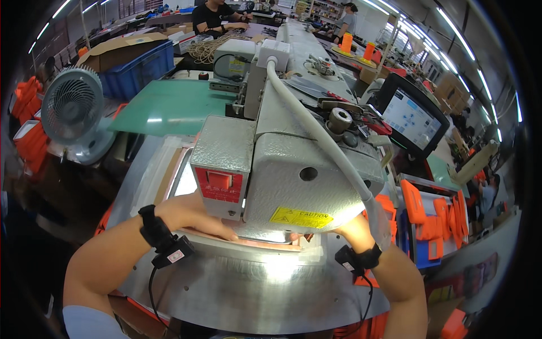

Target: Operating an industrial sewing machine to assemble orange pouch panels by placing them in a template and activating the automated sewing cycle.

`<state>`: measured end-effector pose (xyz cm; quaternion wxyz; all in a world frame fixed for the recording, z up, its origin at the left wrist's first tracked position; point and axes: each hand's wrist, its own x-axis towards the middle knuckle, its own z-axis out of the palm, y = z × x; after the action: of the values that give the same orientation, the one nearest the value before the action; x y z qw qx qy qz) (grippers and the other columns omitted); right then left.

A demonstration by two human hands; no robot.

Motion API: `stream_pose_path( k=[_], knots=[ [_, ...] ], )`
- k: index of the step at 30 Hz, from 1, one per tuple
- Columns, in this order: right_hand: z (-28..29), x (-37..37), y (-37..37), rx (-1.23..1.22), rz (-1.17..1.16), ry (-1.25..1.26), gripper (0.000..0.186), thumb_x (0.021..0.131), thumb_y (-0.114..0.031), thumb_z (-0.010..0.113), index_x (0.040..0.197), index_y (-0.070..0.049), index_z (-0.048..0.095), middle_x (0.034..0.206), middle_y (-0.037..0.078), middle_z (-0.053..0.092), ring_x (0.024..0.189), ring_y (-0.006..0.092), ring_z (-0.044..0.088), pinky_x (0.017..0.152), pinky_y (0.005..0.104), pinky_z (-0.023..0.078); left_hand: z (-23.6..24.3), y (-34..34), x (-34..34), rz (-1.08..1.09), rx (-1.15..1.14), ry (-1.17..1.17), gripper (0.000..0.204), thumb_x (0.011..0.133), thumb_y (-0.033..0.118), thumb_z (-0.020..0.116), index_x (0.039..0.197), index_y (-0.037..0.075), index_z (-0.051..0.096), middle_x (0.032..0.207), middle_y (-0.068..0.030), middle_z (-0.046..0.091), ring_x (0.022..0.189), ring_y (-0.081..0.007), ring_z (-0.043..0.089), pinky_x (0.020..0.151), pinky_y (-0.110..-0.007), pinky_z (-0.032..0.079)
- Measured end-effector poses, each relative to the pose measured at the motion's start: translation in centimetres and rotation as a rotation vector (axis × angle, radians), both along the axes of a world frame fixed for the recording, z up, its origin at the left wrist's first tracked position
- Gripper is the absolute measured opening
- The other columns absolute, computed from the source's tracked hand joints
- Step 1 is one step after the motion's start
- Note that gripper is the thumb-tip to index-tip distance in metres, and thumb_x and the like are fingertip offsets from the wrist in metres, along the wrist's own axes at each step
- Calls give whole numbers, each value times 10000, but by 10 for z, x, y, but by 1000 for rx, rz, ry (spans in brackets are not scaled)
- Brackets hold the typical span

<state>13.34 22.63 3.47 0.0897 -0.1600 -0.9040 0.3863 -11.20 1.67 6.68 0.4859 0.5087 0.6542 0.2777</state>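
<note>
A large grey industrial sewing machine head fills the middle, with a red switch on the box at its front left. My left hand reaches in from the left beneath that box. Its thumb lies along a pale flat frame on the metal bed, and the other fingers are hidden. From the right, my right hand reaches under the head, lit by a bright lamp. Most of its fingers are behind the machine. What either hand grips, if anything, cannot be made out. Both wrists wear black straps with small cabled boxes.
A curved metal plate lies in front. To the right stand a tilted touch screen and a tray of orange pieces. A grey fan, a green board and a blue crate are at the left. People work farther back.
</note>
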Motion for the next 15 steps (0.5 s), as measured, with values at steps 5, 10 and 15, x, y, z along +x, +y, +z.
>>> stream_pose_path(
  k=[5, 10, 15],
  knots=[
    [15, 14, -6, -435, -133, 73, 659, 870, -227, 731, 1437, -81, 430, 1220, 151, 564, 1143, 232, 586, 852, 378, 547, -10, 3, 5, 138, 13, -97, 595, 635, 243, 934, 1112, -6, 680, 1118, -95, 703, 1025, -163, 653, 906, -297, 511],
    [55, 10, -19, -509, 16, 97, 504, 937, -286, 673, 1282, 52, 529, 1125, 97, 584, 1113, 140, 564, 775, 317, 544, -23, -3, 8, 141, 45, -121, 690, 699, 458, 861, 1198, 25, 662, 1163, -121, 681, 1074, -211, 629, 958, -308, 459],
    [19, 14, 14, -15, -57, -209, 436, 900, -382, 693, 1050, 26, 665, 867, 95, 669, 988, 120, 598, 829, 341, 504, -12, 18, 26, 161, 73, -157, 646, 570, 197, 967, 1114, 5, 677, 1131, -98, 702, 1010, -179, 671, 883, -297, 541]
  ],
)
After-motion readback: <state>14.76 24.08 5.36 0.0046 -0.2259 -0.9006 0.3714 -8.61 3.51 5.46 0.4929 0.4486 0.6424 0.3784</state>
